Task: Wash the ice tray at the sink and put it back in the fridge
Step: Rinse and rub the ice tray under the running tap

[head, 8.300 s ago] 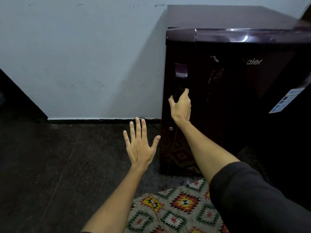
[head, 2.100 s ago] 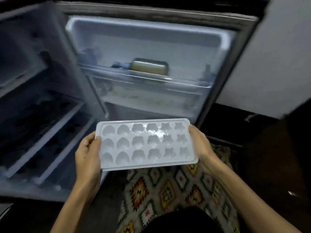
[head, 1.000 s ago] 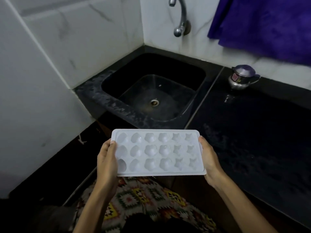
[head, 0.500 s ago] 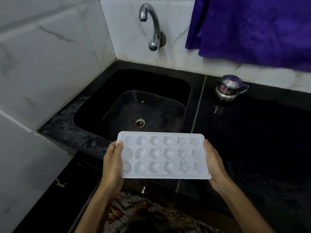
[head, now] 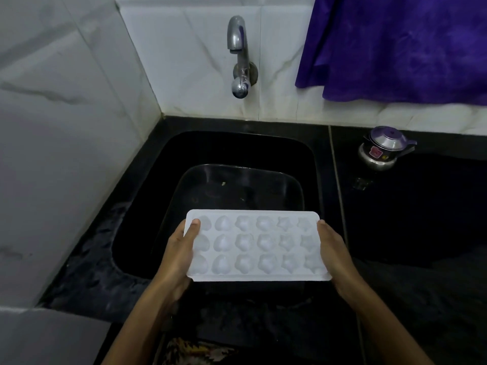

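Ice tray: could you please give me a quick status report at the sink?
Left hand and right hand each grip an end of the tray. Tray level over the sink, below the tap. No water visible; nothing in the way.

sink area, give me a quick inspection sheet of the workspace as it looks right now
surface: black counter, dark and mottled
job's things: white ice tray held level over the black sink; tap on the wall, no water running
clutter: small metal pot with purple lid on the counter, right of the sink
grippers: left hand and right hand grip the tray's short ends
cables: nothing seen
surroundings: white marble tiles, purple cloth hanging upper right
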The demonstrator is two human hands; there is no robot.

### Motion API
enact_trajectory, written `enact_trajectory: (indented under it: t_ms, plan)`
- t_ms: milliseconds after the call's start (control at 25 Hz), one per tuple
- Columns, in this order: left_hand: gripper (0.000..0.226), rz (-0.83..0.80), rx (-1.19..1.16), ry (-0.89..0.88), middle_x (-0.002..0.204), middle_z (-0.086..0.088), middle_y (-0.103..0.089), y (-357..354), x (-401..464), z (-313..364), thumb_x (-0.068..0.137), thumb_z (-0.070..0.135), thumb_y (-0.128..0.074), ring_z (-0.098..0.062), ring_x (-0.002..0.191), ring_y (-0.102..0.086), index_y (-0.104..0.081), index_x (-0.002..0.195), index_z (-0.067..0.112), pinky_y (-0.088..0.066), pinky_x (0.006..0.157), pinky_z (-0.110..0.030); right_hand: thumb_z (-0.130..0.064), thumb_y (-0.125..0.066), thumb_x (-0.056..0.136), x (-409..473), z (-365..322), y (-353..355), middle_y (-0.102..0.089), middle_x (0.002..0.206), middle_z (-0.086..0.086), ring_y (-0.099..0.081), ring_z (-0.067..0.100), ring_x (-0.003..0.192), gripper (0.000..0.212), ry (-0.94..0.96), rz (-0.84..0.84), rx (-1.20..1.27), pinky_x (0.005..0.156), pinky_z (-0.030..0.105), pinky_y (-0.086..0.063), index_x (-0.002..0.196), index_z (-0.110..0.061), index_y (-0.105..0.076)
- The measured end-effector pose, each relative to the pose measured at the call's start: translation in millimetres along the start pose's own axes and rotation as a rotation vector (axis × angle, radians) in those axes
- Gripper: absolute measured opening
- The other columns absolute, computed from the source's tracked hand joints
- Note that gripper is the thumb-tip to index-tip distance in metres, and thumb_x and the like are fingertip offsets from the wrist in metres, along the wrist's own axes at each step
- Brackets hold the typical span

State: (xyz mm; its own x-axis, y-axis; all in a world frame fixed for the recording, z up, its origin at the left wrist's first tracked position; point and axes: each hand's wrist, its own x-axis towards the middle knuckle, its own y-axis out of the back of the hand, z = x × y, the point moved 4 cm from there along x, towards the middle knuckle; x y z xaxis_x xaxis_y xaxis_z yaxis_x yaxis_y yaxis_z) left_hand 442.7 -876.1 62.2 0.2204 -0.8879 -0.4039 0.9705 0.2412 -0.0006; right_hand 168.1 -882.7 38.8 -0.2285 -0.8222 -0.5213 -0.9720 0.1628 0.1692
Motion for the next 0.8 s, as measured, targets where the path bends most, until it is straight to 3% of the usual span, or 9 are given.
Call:
enact_trajectory:
  t_ms: [80, 240, 400, 480, 600, 680, 800]
  plan:
    - [0.021, 0.013, 0.019, -0.003, 0.094, -0.003, -0.073, 9.6, 16.7, 5.0, 0.094, 0.039, -0.046, -0.023, 0.082, -0.072, -0.066, 0.094, 0.033, -0.056, 0.056, -0.033, -0.047, -0.037, 0.096, 9.9, -20.4, -5.1, -0.067, 0.099, -0.007, -0.063, 0.008, 0.086, 0.031, 0.075, -0.014, -0.132, 0.065, 0.023, -0.046, 0.098, -0.029, -0.061]
    - [0.019, 0.060, 0.036, -0.017, 0.098, -0.006, -0.070, 20.7, 46.2, 16.0, 0.094, 0.038, -0.047, -0.027, 0.087, -0.069, -0.065, 0.094, 0.031, -0.055, 0.060, -0.036, -0.037, -0.047, 0.095, 65.0, -94.9, -29.4, -0.063, 0.094, 0.001, -0.060, 0.011, 0.080, 0.020, 0.295, -0.020, -0.172, 0.073, 0.026, -0.046, 0.084, -0.023, -0.057]
    - [0.018, 0.069, 0.036, -0.018, 0.102, -0.009, -0.067, 22.0, 74.2, 33.8, 0.095, 0.036, -0.045, -0.030, 0.091, -0.066, -0.062, 0.095, 0.029, -0.055, 0.065, -0.039, -0.027, -0.044, 0.097, 130.7, -201.1, -94.1, -0.063, 0.111, 0.013, -0.063, 0.025, 0.100, 0.024, 0.349, -0.133, -0.079, 0.084, 0.031, -0.050, 0.110, -0.011, -0.056]
    - [0.018, 0.051, 0.036, -0.016, 0.099, -0.008, -0.066, 21.1, 87.5, 40.0, 0.095, 0.035, -0.045, -0.028, 0.089, -0.066, -0.062, 0.094, 0.029, -0.054, 0.059, -0.034, -0.031, -0.047, 0.096, 154.8, -246.3, -124.6, -0.056, 0.126, 0.022, -0.055, 0.036, 0.116, 0.042, 0.277, -0.186, -0.015, 0.092, 0.037, -0.050, 0.127, -0.003, -0.048]
    - [0.017, 0.010, 0.061, -0.036, 0.095, -0.006, -0.069, 21.6, 107.8, 48.1, 0.094, 0.035, -0.047, -0.025, 0.085, -0.068, -0.063, 0.093, 0.029, -0.054, 0.056, -0.031, -0.041, -0.060, 0.087, 180.8, -285.0, -159.6, -0.048, 0.131, 0.013, -0.052, 0.029, 0.117, 0.060, 0.196, -0.250, 0.085, 0.088, 0.034, -0.051, 0.132, -0.005, -0.041]
    - [0.017, -0.024, 0.076, -0.047, 0.093, -0.004, -0.071, 22.5, 119.9, 51.9, 0.094, 0.035, -0.048, -0.023, 0.082, -0.069, -0.064, 0.092, 0.031, -0.055, 0.057, -0.031, -0.030, -0.067, 0.084, 194.4, -294.2, -176.1, -0.052, 0.111, 0.011, -0.057, 0.026, 0.102, 0.044, 0.172, -0.244, 0.125, 0.073, 0.032, -0.057, 0.116, -0.007, -0.048]
    - [0.017, -0.055, 0.074, -0.055, 0.090, -0.002, -0.071, 25.1, 135.7, 57.5, 0.093, 0.034, -0.049, -0.020, 0.080, -0.069, -0.066, 0.089, 0.032, -0.054, 0.055, -0.028, -0.010, -0.063, 0.079, 211.2, -298.0, -188.0, -0.054, 0.072, 0.010, -0.055, 0.018, 0.056, 0.018, 0.181, -0.102, 0.056, 0.045, 0.024, -0.047, 0.092, -0.004, -0.053]
